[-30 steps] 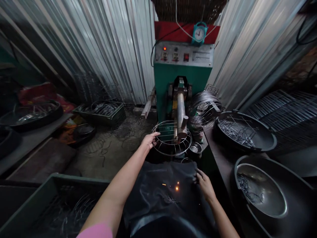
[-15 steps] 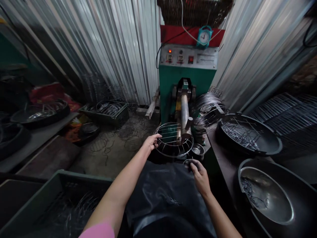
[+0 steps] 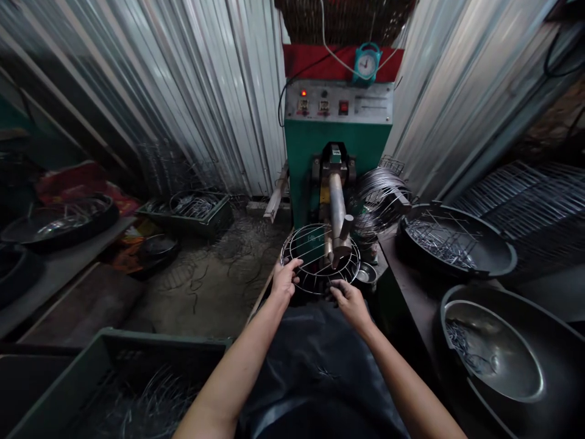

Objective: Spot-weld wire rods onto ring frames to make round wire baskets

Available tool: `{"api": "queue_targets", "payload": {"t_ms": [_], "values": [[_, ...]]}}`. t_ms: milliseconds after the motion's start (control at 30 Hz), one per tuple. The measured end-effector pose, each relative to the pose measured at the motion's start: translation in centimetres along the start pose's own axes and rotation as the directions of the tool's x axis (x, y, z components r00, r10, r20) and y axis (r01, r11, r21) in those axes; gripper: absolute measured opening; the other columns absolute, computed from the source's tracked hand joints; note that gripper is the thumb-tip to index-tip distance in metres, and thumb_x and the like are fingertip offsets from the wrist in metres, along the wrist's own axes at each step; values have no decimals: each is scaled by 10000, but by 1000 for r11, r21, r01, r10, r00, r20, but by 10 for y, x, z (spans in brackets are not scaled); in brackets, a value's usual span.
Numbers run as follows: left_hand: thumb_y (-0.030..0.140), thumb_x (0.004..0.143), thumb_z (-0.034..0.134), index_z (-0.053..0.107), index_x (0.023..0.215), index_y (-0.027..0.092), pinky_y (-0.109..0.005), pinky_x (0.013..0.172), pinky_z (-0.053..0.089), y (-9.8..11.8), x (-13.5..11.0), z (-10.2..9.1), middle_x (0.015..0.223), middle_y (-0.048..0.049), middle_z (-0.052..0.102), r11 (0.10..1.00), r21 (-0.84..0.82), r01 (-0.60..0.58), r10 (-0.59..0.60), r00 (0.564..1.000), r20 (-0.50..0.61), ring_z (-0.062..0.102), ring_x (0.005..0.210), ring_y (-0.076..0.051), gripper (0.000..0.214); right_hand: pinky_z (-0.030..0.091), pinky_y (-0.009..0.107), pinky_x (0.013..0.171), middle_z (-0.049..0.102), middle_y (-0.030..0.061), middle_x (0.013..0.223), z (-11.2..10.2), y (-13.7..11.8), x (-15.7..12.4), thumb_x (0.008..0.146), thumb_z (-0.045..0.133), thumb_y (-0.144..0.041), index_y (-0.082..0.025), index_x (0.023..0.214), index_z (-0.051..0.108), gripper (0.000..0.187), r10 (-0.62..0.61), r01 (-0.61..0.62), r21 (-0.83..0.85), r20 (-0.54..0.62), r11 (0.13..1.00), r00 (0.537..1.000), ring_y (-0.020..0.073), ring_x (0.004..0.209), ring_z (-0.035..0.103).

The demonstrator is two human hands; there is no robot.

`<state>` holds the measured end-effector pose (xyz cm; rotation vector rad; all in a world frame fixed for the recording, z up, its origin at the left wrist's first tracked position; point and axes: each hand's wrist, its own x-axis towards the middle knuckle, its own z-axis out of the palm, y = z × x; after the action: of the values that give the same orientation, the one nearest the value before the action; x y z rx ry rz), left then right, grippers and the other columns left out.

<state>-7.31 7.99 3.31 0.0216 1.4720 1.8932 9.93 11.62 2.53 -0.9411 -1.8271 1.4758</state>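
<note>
A round wire rack (image 3: 311, 275) with parallel cross wires lies at the spot-welding machine's (image 3: 340, 135) electrodes (image 3: 336, 245). My left hand (image 3: 285, 280) is closed on the rack's left rim, thumb on top. At the front edge of the rack, my right hand (image 3: 351, 299) pinches its darkened fingertips together. Whatever is between those fingertips is too dark and small to make out. Part of the rack is hidden behind the electrodes.
To the right stand a black pan (image 3: 498, 256) of short wires and a larger pan (image 3: 560, 372) holding a metal bowl (image 3: 516, 366). A bundle of wires (image 3: 381, 195) hangs beside the machine. Green crates (image 3: 107, 341) with wire pieces are left; loose wires litter the floor.
My right hand has moved left and forward, from above the apron to the rack's front edge. My left hand still grips the rack's left rim. The view has shifted slightly.
</note>
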Motion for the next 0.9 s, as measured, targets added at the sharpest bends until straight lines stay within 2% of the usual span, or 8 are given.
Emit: {"api": "queue_targets", "payload": {"t_ms": [167, 300, 533, 900], "values": [[228, 434, 730, 443, 732, 186, -162, 370, 193, 2, -4, 6, 519, 98, 400, 1000, -1, -28, 28, 1000, 7, 296, 390, -22, 416, 422, 242, 453, 638, 23, 673, -2, 2, 4, 737, 538, -377, -180, 842, 590, 229, 54, -50, 103, -36, 993, 998, 165, 558, 616], [229, 431, 712, 453, 733, 186, -164, 364, 201, 3, -4, 9, 523, 92, 406, 1000, 10, -29, 29, 1000, -6, 298, 398, -28, 400, 433, 234, 471, 644, 34, 717, -3, 5, 3, 745, 555, -404, -166, 881, 590, 277, 49, -42, 162, -40, 986, 998, 165, 592, 632], [236, 417, 719, 467, 721, 179, -161, 356, 209, 2, -1, 10, 583, 72, 453, 1000, 8, -30, 30, 1000, -3, 361, 426, -35, 398, 451, 232, 497, 628, 17, 690, -6, 3, 7, 748, 558, -421, -163, 875, 587, 289, 25, -18, 155, -42, 988, 999, 147, 576, 623], [228, 421, 717, 402, 628, 190, -161, 335, 190, 3, 5, 12, 472, 105, 331, 1000, -6, 17, -17, 999, -49, 277, 380, -31, 378, 460, 239, 534, 616, 6, 681, -7, -3, 14, 762, 525, -381, -159, 851, 577, 245, -8, 13, 107, -44, 994, 999, 126, 546, 605]]}}
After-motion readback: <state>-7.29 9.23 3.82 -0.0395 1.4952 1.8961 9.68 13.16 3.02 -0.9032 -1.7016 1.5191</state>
